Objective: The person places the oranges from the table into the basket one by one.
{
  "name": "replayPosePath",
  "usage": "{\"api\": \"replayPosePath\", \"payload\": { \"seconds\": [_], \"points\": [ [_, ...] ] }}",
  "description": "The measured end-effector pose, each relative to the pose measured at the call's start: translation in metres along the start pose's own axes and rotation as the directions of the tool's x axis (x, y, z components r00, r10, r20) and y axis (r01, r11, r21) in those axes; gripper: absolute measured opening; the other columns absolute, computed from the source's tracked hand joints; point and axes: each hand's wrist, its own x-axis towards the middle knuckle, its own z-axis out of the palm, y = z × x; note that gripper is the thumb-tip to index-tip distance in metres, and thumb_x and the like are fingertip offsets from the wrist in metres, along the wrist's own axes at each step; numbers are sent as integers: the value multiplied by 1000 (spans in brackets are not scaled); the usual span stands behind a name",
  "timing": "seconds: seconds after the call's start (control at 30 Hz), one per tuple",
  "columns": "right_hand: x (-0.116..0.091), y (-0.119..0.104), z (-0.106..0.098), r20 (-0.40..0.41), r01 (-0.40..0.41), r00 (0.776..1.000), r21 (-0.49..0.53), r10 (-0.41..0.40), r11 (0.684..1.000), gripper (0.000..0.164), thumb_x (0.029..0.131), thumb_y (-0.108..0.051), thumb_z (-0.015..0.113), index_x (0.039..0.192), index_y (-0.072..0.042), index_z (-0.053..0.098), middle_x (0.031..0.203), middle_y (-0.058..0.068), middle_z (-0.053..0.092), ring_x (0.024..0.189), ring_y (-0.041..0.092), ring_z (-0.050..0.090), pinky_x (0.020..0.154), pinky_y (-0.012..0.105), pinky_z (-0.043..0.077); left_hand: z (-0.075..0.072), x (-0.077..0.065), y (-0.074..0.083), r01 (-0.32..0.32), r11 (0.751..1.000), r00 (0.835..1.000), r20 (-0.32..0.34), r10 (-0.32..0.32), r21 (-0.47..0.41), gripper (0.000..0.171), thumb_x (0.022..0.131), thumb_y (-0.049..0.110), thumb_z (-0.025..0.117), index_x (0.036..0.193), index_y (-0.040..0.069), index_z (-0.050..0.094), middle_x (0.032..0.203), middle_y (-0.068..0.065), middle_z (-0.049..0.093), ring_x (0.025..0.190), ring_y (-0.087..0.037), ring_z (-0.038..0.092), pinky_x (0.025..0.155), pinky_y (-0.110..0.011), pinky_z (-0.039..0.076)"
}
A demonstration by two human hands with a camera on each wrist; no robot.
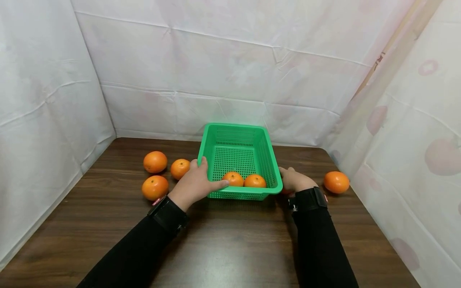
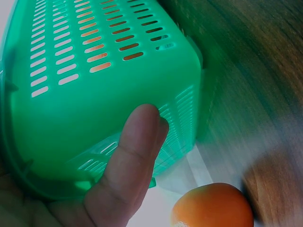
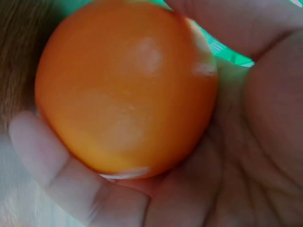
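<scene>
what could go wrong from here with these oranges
The smooth, round orange in the right hand might slip if the grip loosens. The left hand holds the basket near one corner, so lifting there could tilt it and roll the two oranges inside. The loose orange at far right sits near the edge of the table and might roll off if bumped.

The black-sleeved left forearm point(image 1: 126, 248) slants far and rightward, the right forearm point(image 1: 322, 244) far and slightly left. The left hand point(image 1: 194, 183) grips, thumb point(image 1: 218, 185) stretched rightward, apart from the fingers point(image 2: 130, 161). The right hand point(image 1: 298, 181) cups leftward, its fingers and thumb curled in a hold.
</scene>
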Motion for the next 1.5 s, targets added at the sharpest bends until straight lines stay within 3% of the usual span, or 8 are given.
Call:
{"api": "replayPosePath", "payload": {
  "seconds": [0.13, 0.33, 0.63, 0.83, 1.07, 1.3, 1.5],
  "points": [
    [1, 1, 0, -5, -20, 1000, 5, 20, 1000, 52, 101, -7, 53, 147, -21, 34, 138, 26, 24, 109, 43, 36, 52, 41, 48, 0, 0, 0, -3, 1000, 1000, -6, 3, -13, 123, 76, 83, 56, 156, 6, 3, 155, -25, 10, 108, -30, 50, 85, -47, 50],
    [3, 1, 1, -4, -10, 1000, -18, 10, 1000, 50, 100, -5, 51, 145, -21, 36, 136, 26, 26, 108, 43, 35, 50, 41, 46, 1, -1, -1, -9, 1000, 1000, -16, 9, -9, 125, 74, 86, 54, 155, 5, 4, 154, -25, 11, 106, -29, 50, 83, -47, 50],
    [1, -1, -2, -6, -24, 1000, -40, 24, 999, 62, 99, -3, 53, 153, -19, 28, 146, 31, 22, 114, 44, 34, 53, 41, 49, 1, -1, -2, 1, 1000, 1000, -11, -1, -27, 124, 74, 84, 56, 156, 6, 4, 155, -25, 8, 110, -30, 50, 85, -47, 50],
    [-6, -5, -11, -57, 9, 998, -124, -16, 992, 48, 101, -19, 55, 145, -12, 37, 129, 31, 35, 102, 41, 42, 67, 49, 42, 1, 0, -2, -4, 1000, 1000, -1, 4, -19, 123, 75, 85, 53, 156, 7, 4, 157, -24, 5, 116, -33, 49, 86, -48, 50],
    [-20, -8, -24, -134, -3, 991, -99, -11, 995, 55, 95, -27, 63, 144, -15, 40, 120, 25, 37, 86, 35, 51, 62, 44, 46, 0, 0, -1, -10, 1000, 1000, 0, 10, -6, 124, 74, 87, 51, 156, 6, 4, 156, -25, 5, 113, -32, 51, 84, -47, 51],
    [-42, -16, -40, -256, 11, 966, -129, -44, 992, 57, 95, -28, 65, 143, -18, 38, 121, 24, 35, 86, 34, 52, 65, 44, 46, 0, 0, -1, -8, 1000, 1000, 0, 8, -5, 122, 76, 83, 54, 156, 6, 3, 156, -25, 6, 110, -32, 51, 83, -47, 51],
    [-58, -29, -46, -366, 68, 923, -157, -122, 985, 56, 93, -28, 69, 140, -18, 41, 123, 23, 35, 93, 35, 52, 71, 45, 47, 0, 1, -1, -9, 1000, 1000, -3, 9, 1, 123, 75, 85, 53, 156, 6, 3, 155, -25, 8, 108, -31, 51, 84, -47, 50]
  ]
}}
